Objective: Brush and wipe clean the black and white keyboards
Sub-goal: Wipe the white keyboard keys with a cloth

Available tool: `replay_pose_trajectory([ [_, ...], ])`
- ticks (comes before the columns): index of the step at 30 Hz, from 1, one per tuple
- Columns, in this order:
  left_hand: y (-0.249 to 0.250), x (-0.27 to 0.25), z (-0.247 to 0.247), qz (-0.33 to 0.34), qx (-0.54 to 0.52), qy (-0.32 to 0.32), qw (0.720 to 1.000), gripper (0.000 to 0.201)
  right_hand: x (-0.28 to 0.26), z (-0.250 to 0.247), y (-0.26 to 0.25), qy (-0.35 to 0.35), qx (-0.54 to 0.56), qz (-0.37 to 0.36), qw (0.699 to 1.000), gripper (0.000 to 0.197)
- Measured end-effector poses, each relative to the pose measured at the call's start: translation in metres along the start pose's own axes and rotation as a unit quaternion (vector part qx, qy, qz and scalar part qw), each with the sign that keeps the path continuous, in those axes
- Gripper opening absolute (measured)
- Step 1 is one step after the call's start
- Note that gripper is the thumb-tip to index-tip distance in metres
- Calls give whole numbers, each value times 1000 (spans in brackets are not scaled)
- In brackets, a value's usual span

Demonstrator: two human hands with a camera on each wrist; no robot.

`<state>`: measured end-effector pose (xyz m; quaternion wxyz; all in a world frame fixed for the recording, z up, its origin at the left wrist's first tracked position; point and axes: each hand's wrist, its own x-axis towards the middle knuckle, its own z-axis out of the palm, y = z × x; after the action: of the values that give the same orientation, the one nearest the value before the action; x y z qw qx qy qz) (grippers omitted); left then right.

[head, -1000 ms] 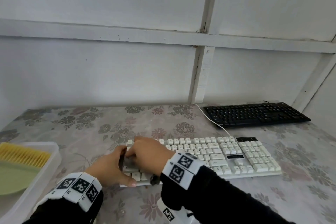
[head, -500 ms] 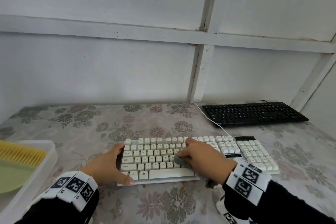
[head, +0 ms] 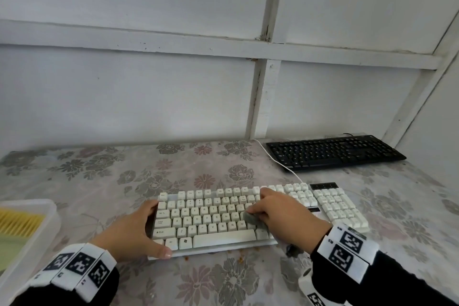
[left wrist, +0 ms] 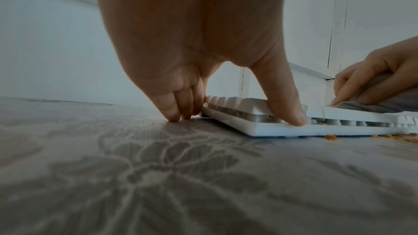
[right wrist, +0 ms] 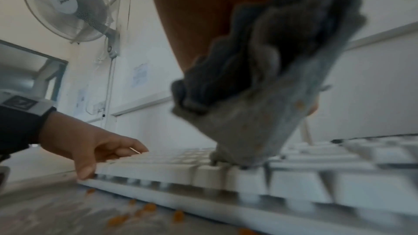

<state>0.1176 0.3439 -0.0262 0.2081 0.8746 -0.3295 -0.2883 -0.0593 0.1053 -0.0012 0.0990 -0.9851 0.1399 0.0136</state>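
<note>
The table (head: 104, 181), under a flowered cover, fills the lower half of the head view. At the left edge sits a clear plastic tray (head: 53, 216) holding a yellow brush (head: 19, 223) and something pale green. The black keyboard (head: 335, 153) lies in the upper right of the tabletop against the wall, well apart from the hands. A white cable (head: 278, 161) runs past its left end down to the white keyboard (head: 206, 221), which lies in the lower centre. Orange crumbs (head: 239, 259) are scattered on the table just in front of the white keyboard's near edge; the right wrist view shows them at the bottom (right wrist: 149, 207). A wall fan (right wrist: 68, 9) shows in the upper left of that view.

The left hand (head: 131, 233) holds the left end of the white keyboard: the thumb (left wrist: 291, 113) presses on the near front edge, and the other fingers (left wrist: 178, 106) curl down round the left side, their tips on the table. The right hand (head: 285, 218) is closed on a grey cloth (right wrist: 260, 113), pressing it onto the keys in the middle-right of the letter block, just right of the space bar's end.

Compared with half a second ago, the right hand and cloth sit a little further right along the keys, while a second ago they were over the left end beside the left hand. The left hand has kept its hold on the left end throughout.
</note>
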Motion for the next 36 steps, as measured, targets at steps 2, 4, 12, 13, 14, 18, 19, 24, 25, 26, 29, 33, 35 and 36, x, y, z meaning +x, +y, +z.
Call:
replay_pose_trajectory([
  [2, 0, -1, -1, 3, -1, -11, 1000, 122, -6, -2, 14, 4, -11, 18, 1000, 23],
  [4, 1, -2, -2, 6, 3, -15, 1000, 125, -11, -5, 26, 6, -15, 24, 1000, 20],
  [12, 1, -2, -3, 5, 6, -17, 1000, 134, -28, -24, 76, -15, -54, 94, 994, 21],
  [13, 2, -3, -3, 7, 6, -18, 1000, 138, -26, -29, 73, -8, -53, 93, 994, 23],
  [14, 2, -3, -3, 10, 6, -18, 1000, 138, -23, -33, 67, 1, -46, 88, 995, 23],
  [18, 4, -5, -3, 13, -2, -15, 1000, 136, -4, -37, 9, 15, 28, 4, 999, 32],
  [19, 4, -5, -2, 13, -5, -16, 1000, 137, 1, -33, -7, 5, 44, -21, 999, 32],
  [24, 4, -5, -3, 11, -10, -21, 1000, 141, 11, -12, -29, -37, 42, -50, 997, 26],
  [25, 4, -5, -3, 10, -9, -22, 1000, 142, 9, -12, -23, -36, 44, -41, 998, 26],
  [26, 4, -5, -4, 9, -6, -24, 1000, 143, 5, -12, -14, -34, 41, -31, 998, 27],
  [29, 4, -5, -4, 6, 3, -23, 1000, 148, -9, -17, 19, -34, 18, 9, 999, 29],
  [33, 1, -2, -3, 10, 7, -17, 1000, 149, -19, -24, 54, -28, -14, 65, 997, 23],
  [35, 1, -1, -2, 9, 6, -14, 1000, 147, -19, -28, 54, -27, -22, 74, 997, 21],
  [36, 1, -1, -2, 9, 5, -13, 1000, 142, -17, -30, 48, -19, -23, 70, 997, 22],
])
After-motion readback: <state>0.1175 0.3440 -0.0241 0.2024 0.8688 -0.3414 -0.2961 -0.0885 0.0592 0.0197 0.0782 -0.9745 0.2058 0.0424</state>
